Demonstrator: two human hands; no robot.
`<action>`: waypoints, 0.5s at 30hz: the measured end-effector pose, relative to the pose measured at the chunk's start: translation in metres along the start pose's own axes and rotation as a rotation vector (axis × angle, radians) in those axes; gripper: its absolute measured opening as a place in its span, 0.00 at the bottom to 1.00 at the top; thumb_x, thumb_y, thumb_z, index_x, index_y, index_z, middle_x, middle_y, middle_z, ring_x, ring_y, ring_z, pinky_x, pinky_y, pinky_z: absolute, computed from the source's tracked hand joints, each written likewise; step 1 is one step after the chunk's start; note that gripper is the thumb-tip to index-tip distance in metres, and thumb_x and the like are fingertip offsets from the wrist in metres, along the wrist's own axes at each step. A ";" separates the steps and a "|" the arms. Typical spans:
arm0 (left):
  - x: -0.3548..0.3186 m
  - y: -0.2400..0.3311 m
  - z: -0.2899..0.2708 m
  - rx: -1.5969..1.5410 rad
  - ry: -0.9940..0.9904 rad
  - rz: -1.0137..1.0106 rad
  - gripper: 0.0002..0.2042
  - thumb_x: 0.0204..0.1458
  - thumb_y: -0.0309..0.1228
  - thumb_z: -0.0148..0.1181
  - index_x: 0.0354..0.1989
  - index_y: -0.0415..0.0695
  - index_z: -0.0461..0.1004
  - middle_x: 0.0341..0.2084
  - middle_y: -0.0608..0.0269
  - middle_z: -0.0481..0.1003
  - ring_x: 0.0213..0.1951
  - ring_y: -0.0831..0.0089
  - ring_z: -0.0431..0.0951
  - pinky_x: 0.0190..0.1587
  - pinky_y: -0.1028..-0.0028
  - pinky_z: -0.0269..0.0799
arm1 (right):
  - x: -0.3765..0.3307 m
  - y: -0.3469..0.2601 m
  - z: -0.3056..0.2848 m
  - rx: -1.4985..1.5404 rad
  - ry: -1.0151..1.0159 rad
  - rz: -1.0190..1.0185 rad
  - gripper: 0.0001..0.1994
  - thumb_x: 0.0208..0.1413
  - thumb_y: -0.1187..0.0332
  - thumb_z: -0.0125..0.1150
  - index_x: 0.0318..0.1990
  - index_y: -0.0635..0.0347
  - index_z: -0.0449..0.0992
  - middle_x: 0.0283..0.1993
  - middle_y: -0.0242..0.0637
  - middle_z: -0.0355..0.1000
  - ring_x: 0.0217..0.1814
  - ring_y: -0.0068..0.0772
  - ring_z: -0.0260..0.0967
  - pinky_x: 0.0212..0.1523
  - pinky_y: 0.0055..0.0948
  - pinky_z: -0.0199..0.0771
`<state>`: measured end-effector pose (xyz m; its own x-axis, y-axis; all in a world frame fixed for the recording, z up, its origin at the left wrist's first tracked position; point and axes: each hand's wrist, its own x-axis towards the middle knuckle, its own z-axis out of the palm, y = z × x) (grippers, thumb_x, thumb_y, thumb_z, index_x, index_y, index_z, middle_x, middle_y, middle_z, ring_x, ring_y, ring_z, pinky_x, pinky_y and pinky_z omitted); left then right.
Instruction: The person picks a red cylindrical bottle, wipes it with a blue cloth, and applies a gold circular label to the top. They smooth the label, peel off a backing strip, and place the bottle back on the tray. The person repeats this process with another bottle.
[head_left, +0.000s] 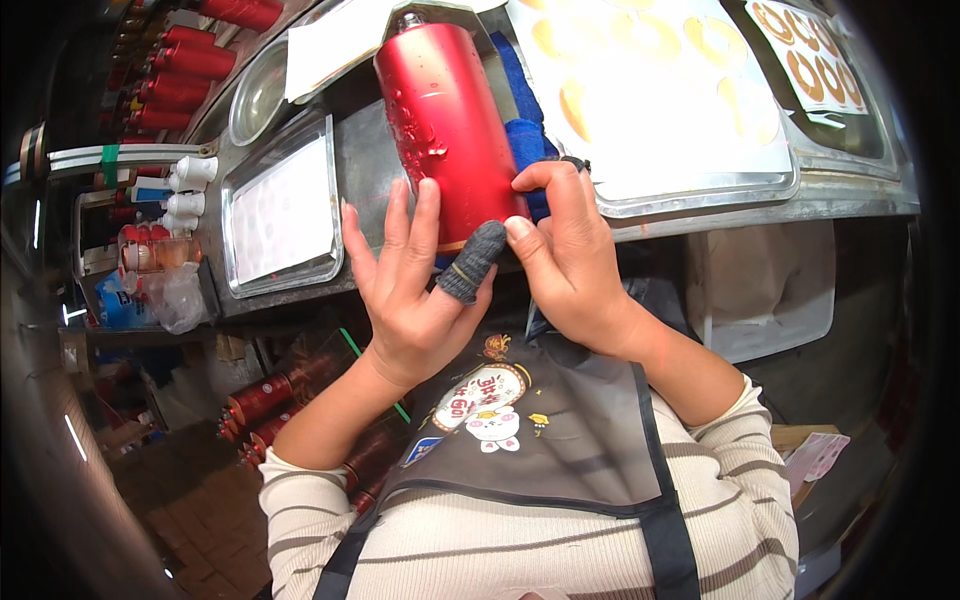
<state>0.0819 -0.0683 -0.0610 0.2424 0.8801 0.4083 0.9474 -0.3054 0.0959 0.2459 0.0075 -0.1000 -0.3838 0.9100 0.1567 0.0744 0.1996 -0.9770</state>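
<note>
Head view: a large red metallic cylinder (445, 120) lay tilted across the near edge of a metal workbench (860, 195), its capped far end pointing away from the person and its near end resting against both hands. The left hand (410, 290) was held flat and open, fingers spread against the left lower side of the cylinder, pressing but not closed around it; its thumb wore a grey knitted finger cot (472, 262) that lay just under the cylinder's bottom rim. The right hand (565, 255) was curled, thumb tip touching the grey cot and the cylinder's lower edge, index finger bent over the right side of the cylinder; whether it pinched anything small could not be told. A blue cloth (525, 140) lay under and to the right of the cylinder. To the right sat a steel tray (700, 190) lined with a white sheet bearing gold ring shapes (650, 35). To the left an empty-looking steel tray (283, 210) with a pale liner sat on the bench. More red cylinders (185, 60) were stacked at upper left, and white-capped bottles (190, 185) stood at the bench's left end. The person wore a dark apron (560, 430) over a striped top
</note>
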 end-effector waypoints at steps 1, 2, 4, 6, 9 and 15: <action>0.005 0.001 -0.004 0.015 -0.015 0.026 0.23 0.38 0.24 0.73 0.48 0.41 0.79 0.65 0.37 0.63 0.65 0.36 0.65 0.65 0.31 0.41 | 0.001 0.002 -0.003 0.013 -0.002 -0.005 0.14 0.60 0.69 0.56 0.52 0.59 0.67 0.42 0.50 0.66 0.36 0.48 0.71 0.40 0.40 0.73; 0.010 0.002 -0.005 0.036 -0.014 0.043 0.21 0.38 0.27 0.73 0.46 0.46 0.81 0.65 0.38 0.64 0.65 0.36 0.65 0.64 0.30 0.43 | 0.002 0.005 -0.005 0.057 0.001 -0.022 0.12 0.61 0.72 0.54 0.51 0.60 0.69 0.42 0.48 0.67 0.38 0.43 0.71 0.42 0.36 0.72; 0.017 -0.001 -0.008 0.055 -0.041 0.091 0.21 0.38 0.28 0.73 0.46 0.47 0.81 0.64 0.40 0.66 0.64 0.37 0.66 0.63 0.30 0.44 | 0.001 0.008 -0.009 0.162 -0.034 0.071 0.12 0.61 0.73 0.53 0.52 0.61 0.70 0.42 0.46 0.67 0.38 0.39 0.71 0.43 0.33 0.72; 0.022 -0.007 -0.009 0.084 -0.040 0.124 0.20 0.38 0.30 0.73 0.44 0.50 0.82 0.62 0.45 0.69 0.63 0.38 0.67 0.63 0.29 0.46 | -0.001 0.008 -0.006 0.244 -0.036 0.143 0.12 0.62 0.75 0.51 0.52 0.62 0.71 0.44 0.40 0.68 0.38 0.30 0.70 0.42 0.27 0.70; 0.030 -0.007 -0.007 0.091 -0.119 0.171 0.17 0.38 0.30 0.72 0.41 0.49 0.82 0.61 0.47 0.70 0.63 0.38 0.67 0.63 0.28 0.44 | -0.006 0.015 -0.011 0.216 -0.004 0.092 0.12 0.62 0.77 0.50 0.52 0.63 0.71 0.46 0.39 0.68 0.36 0.27 0.69 0.41 0.25 0.70; 0.028 -0.012 0.000 -0.072 0.034 0.026 0.27 0.37 0.29 0.75 0.52 0.48 0.80 0.65 0.46 0.66 0.69 0.46 0.62 0.68 0.35 0.42 | -0.017 0.009 -0.031 -0.045 0.007 0.065 0.13 0.56 0.81 0.54 0.49 0.63 0.75 0.40 0.43 0.74 0.28 0.29 0.68 0.32 0.27 0.71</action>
<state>0.0770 -0.0400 -0.0513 0.2584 0.8589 0.4421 0.9231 -0.3544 0.1489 0.2814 0.0048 -0.1072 -0.3702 0.9241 0.0947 0.1403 0.1563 -0.9777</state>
